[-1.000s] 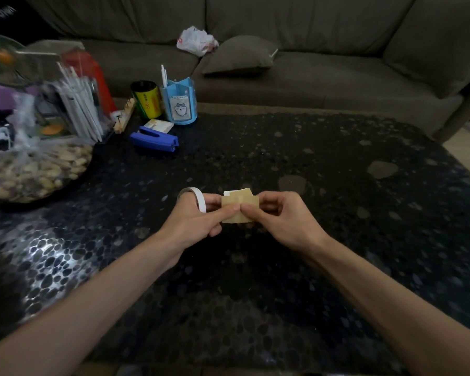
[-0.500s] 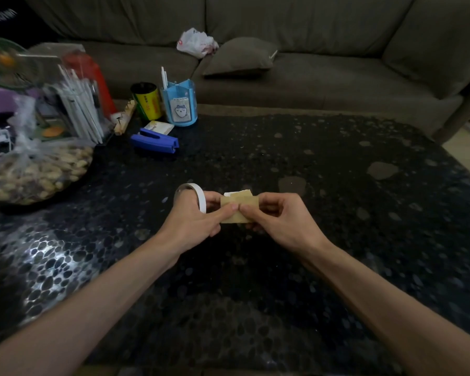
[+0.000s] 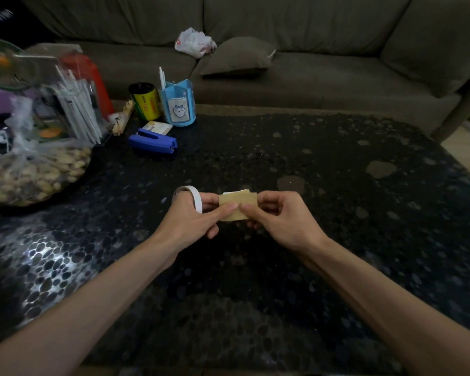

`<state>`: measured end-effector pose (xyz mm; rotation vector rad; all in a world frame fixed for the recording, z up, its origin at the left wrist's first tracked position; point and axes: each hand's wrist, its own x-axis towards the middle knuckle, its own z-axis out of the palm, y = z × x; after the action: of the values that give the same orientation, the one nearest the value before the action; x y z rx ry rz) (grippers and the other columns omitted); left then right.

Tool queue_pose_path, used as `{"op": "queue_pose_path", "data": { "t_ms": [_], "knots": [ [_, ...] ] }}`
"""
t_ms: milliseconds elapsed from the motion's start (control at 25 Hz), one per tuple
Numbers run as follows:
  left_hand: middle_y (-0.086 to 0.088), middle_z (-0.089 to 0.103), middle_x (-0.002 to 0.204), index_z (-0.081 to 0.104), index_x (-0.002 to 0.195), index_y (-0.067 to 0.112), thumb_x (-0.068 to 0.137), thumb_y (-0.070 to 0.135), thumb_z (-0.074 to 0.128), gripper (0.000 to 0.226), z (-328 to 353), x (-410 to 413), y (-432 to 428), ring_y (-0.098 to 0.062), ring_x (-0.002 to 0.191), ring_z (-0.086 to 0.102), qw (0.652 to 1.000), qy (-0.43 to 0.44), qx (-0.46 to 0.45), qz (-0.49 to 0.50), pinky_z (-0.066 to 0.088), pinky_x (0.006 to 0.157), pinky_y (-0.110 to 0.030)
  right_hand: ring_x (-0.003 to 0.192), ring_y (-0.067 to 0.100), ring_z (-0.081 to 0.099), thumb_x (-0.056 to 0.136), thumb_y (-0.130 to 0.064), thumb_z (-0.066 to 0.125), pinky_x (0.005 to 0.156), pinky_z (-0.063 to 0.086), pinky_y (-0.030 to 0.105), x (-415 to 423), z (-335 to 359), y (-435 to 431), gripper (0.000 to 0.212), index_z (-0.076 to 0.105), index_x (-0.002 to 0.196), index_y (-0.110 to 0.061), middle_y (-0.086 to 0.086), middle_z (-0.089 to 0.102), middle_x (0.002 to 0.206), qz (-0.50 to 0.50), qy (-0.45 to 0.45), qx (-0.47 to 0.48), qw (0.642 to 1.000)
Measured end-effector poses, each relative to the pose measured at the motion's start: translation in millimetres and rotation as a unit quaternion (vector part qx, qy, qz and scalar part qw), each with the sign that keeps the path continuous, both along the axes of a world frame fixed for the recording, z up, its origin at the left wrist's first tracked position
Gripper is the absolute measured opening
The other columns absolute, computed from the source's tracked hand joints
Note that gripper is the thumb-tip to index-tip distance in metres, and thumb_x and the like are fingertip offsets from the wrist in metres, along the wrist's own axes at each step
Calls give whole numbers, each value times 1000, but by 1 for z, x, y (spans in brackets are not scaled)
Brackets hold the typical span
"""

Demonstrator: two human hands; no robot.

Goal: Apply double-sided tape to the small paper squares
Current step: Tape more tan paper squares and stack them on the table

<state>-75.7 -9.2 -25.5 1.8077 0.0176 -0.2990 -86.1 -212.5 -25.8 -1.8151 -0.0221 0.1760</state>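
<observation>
- Head view: left hand (image 3: 190, 221) and right hand (image 3: 282, 221) meet over the middle of a dark pebble-patterned table (image 3: 350, 240), both forearms reaching in from the bottom edge.
- Tan paper square (image 3: 238, 210) is held between the two hands, its face turned up toward the camera.
- Left hand: thumb laid across the near left part of the square, fingers curled behind it, so it pinches the paper.
- Right hand: thumb tip presses the square just right of the left thumb tip; the other fingers are curled behind the right edge. It also pinches the paper.
- The two thumb tips sit just beside each other on the paper; contact between them cannot be told.
- White tape roll (image 3: 195, 198) sits as a ring over the left hand's fingers, just left of the square. Which finger passes through it is not readable.
- A thin white strip (image 3: 235, 191) shows along the top edge of the square; whether it is tape or backing cannot be told.
- Far left of the table: blue stapler (image 3: 153, 140), with a small white-and-yellow card (image 3: 159, 127) just behind it.
- Behind those: blue pen holder (image 3: 178, 105) and a yellow-and-black can (image 3: 145, 101), side by side.
- Left edge: clear bag of peanuts (image 3: 33, 172), well apart from the hands.
- Beyond the table: olive sofa (image 3: 337, 63) with a cushion (image 3: 238, 57) and a crumpled white plastic bag (image 3: 194, 43) on its seat.
</observation>
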Motion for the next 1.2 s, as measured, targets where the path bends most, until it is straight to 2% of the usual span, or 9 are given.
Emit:
{"op": "queue_pose_path", "data": {
  "t_ms": [160, 360, 600, 720, 880, 1040, 1120, 1200],
  "knots": [
    [-9, 76, 87, 75, 108, 17, 91, 34, 77, 25, -1, 0, 1, -8, 54, 54, 1000, -14, 13, -11, 46, 54, -17, 77, 4, 73, 97, -21, 74, 68, 55, 15, -2, 0, 2, 16, 78, 110, -12, 3, 81, 95, 6, 1, 4, 1000],
    [-7, 77, 90, 77, 106, 19, 92, 33, 75, 20, 0, -1, -1, -7, 55, 54, 1000, -14, 4, -15, 45, 53, -17, 78, -2, 72, 98, -23, 73, 67, 52, 11, -2, 3, 1, 19, 78, 114, -16, -4, 80, 96, 6, -6, -14, 1000],
    [-5, 69, 71, 78, 103, 21, 94, 36, 72, 18, 0, -4, -1, -9, 53, 51, 999, -26, 14, -40, 44, 54, -17, 80, 0, 73, 98, -23, 72, 67, 52, 12, -2, 4, 0, 20, 77, 117, -17, -5, 80, 98, 9, 4, -13, 1000],
    [-9, 68, 70, 78, 100, 21, 95, 36, 72, 17, -1, -2, -1, -10, 52, 50, 998, -39, 18, -40, 44, 53, -18, 71, 0, 71, 98, -21, 73, 63, 51, 12, -3, 2, 3, 20, 77, 117, -14, -3, 79, 91, 1, 9, 0, 1000],
    [-9, 77, 85, 78, 105, 22, 96, 33, 70, 17, -1, -3, -2, -9, 54, 51, 999, -20, 1, -45, 45, 53, -17, 70, 0, 70, 98, -19, 73, 64, 52, 12, -3, 3, 3, 19, 77, 115, -12, 0, 80, 91, 4, 3, 6, 1000],
    [-2, 75, 76, 77, 108, 22, 99, 32, 67, 17, -1, -4, -4, -8, 52, 51, 998, -35, 11, -57, 46, 54, -15, 81, 2, 74, 97, -24, 74, 69, 54, 14, -2, 4, 2, 19, 78, 113, -15, -4, 81, 95, 7, 5, -15, 1000],
    [-7, 71, 72, 77, 109, 23, 99, 33, 66, 18, -1, -4, -4, -7, 52, 51, 997, -37, 19, -60, 45, 55, -14, 85, 1, 75, 97, -26, 73, 72, 54, 16, 0, 3, 2, 20, 77, 115, -18, -8, 80, 97, 8, 4, -29, 1000],
    [-14, 73, 78, 76, 108, 20, 99, 32, 68, 18, -3, -2, -4, -7, 51, 51, 998, -44, 20, -42, 45, 54, -16, 78, 0, 73, 97, -25, 74, 68, 53, 14, -1, 3, 1, 20, 78, 115, -17, -7, 80, 92, 1, 9, -19, 1000]
  ]
}}
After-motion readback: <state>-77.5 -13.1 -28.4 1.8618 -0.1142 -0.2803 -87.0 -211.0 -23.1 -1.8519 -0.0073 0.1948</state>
